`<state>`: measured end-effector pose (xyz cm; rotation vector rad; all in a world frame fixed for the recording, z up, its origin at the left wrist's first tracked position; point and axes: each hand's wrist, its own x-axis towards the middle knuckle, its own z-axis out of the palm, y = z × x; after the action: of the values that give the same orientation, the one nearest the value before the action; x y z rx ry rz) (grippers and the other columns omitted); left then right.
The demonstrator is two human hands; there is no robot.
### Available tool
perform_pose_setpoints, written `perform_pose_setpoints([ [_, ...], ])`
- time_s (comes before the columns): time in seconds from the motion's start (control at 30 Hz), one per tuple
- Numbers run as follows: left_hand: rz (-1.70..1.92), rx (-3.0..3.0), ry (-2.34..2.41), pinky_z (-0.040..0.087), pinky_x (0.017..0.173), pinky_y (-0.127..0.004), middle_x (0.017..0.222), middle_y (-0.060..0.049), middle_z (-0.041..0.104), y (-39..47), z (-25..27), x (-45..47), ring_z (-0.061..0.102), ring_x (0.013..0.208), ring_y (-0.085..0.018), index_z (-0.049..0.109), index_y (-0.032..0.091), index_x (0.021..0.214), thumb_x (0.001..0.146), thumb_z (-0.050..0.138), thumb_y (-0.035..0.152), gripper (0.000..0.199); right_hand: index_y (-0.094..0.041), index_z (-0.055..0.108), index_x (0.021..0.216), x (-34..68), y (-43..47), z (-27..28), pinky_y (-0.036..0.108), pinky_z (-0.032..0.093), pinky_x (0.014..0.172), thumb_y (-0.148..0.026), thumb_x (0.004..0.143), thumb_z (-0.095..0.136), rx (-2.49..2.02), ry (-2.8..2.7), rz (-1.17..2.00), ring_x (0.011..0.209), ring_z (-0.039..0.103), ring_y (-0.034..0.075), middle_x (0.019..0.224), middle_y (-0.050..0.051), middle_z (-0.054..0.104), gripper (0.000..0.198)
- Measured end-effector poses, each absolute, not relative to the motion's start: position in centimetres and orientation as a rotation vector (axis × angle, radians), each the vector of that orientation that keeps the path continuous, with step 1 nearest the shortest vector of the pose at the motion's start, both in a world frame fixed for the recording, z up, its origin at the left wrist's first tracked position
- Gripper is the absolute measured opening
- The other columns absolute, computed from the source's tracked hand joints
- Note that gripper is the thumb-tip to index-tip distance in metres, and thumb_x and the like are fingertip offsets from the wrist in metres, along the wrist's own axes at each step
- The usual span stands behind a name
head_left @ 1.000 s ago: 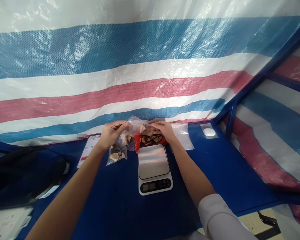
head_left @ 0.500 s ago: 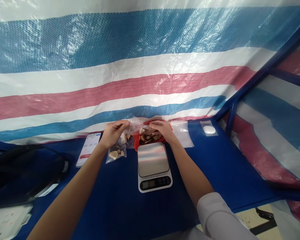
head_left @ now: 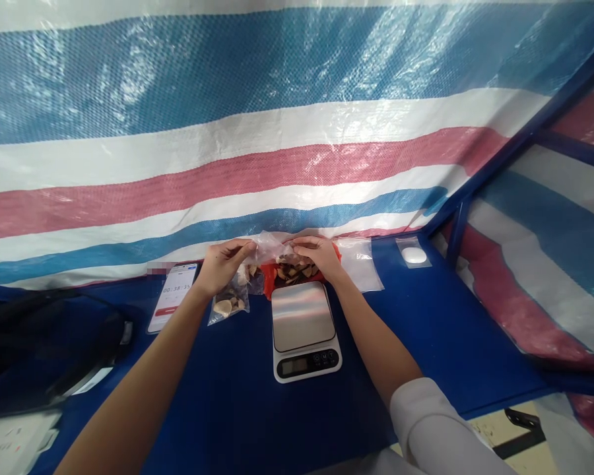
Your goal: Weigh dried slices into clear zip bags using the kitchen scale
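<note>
My left hand (head_left: 222, 265) pinches one side of a small clear plastic bag (head_left: 270, 248), thumb and forefinger together. At the bag's other side my right hand (head_left: 319, 254) has its fingertips closed on the plastic; the exact grip is partly hidden. Under the bag lies an open red bag (head_left: 271, 282) full of brown and pale dried slices (head_left: 297, 272). Just in front of it stands a white kitchen scale (head_left: 304, 330) with a bare metal plate. Below my left hand is a clear bag of slices (head_left: 229, 306), with another filled bag (head_left: 255, 280) beside it.
A phone (head_left: 174, 297) showing a timer lies left of my left forearm. Flat clear bags (head_left: 363, 264) lie right of my right hand. Farther right is a white rounded object (head_left: 414, 256) on clear plastic. A black bag (head_left: 54, 343) sits at left; striped sheeting (head_left: 277, 165) closes the back.
My right fingertips have shifted slightly left along the bag. A pale slice that showed just below them is no longer distinct. The left hand keeps its pinch.
</note>
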<state>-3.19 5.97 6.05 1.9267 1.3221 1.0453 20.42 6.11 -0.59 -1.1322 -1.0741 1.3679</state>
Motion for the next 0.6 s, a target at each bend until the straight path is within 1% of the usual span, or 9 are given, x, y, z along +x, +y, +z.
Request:
perform_pose_setpoints([
  [0.13, 1.041, 1.908, 1.319, 0.057, 0.075, -0.03, 0.081, -0.005, 0.078, 6.0, 5.9, -3.3, 0.071, 0.077, -0.022, 0.078, 0.022, 0.08, 0.08, 0.067, 0.067, 0.046, -0.025, 0.078, 0.093, 20.3, 6.0, -0.3, 0.028, 0.061, 0.062, -0.031, 0.07, 0.076, -1.141, -1.054, 1.385, 0.075, 0.072, 0.018, 0.092, 0.001, 0.078, 0.024],
  [0.23, 1.048, 1.883, 1.327, 0.057, 0.074, -0.03, 0.081, -0.006, 0.077, 6.0, 5.9, -3.3, 0.07, 0.077, -0.022, 0.077, 0.022, 0.079, 0.078, 0.067, 0.07, 0.05, -0.025, 0.078, 0.094, 20.3, 5.9, -0.3, 0.025, 0.058, 0.057, -0.033, 0.072, 0.078, -1.116, -1.082, 1.39, 0.07, 0.07, 0.016, 0.094, 0.0, 0.078, 0.023],
  [0.33, 1.04, 1.863, 1.326, 0.057, 0.075, -0.031, 0.08, -0.006, 0.077, 6.1, 5.8, -3.3, 0.07, 0.077, -0.022, 0.077, 0.021, 0.08, 0.078, 0.067, 0.07, 0.051, -0.025, 0.077, 0.095, 20.1, 5.7, -0.2, 0.023, 0.056, 0.057, -0.035, 0.074, 0.078, -1.093, -1.151, 1.387, 0.07, 0.069, 0.014, 0.097, 0.0, 0.078, 0.023],
  [0.5, 1.069, 1.817, 1.343, 0.057, 0.075, -0.029, 0.081, -0.005, 0.077, 6.4, 5.6, -3.2, 0.07, 0.077, -0.021, 0.077, 0.02, 0.081, 0.08, 0.069, 0.06, 0.041, -0.022, 0.077, 0.099, 19.8, 5.5, 0.3, 0.02, 0.052, 0.053, -0.036, 0.076, 0.079, -1.109, -1.19, 1.43, 0.074, 0.068, 0.014, 0.091, 0.002, 0.076, 0.027],
  [0.6, 1.093, 1.788, 1.336, 0.057, 0.074, -0.028, 0.08, -0.004, 0.077, 6.4, 5.5, -2.9, 0.07, 0.076, -0.02, 0.077, 0.021, 0.081, 0.08, 0.069, 0.054, 0.034, -0.021, 0.076, 0.102, 19.8, 5.4, 0.6, 0.02, 0.053, 0.053, -0.035, 0.076, 0.079, -1.094, -1.203, 1.454, 0.074, 0.068, 0.013, 0.095, 0.002, 0.076, 0.029],
])
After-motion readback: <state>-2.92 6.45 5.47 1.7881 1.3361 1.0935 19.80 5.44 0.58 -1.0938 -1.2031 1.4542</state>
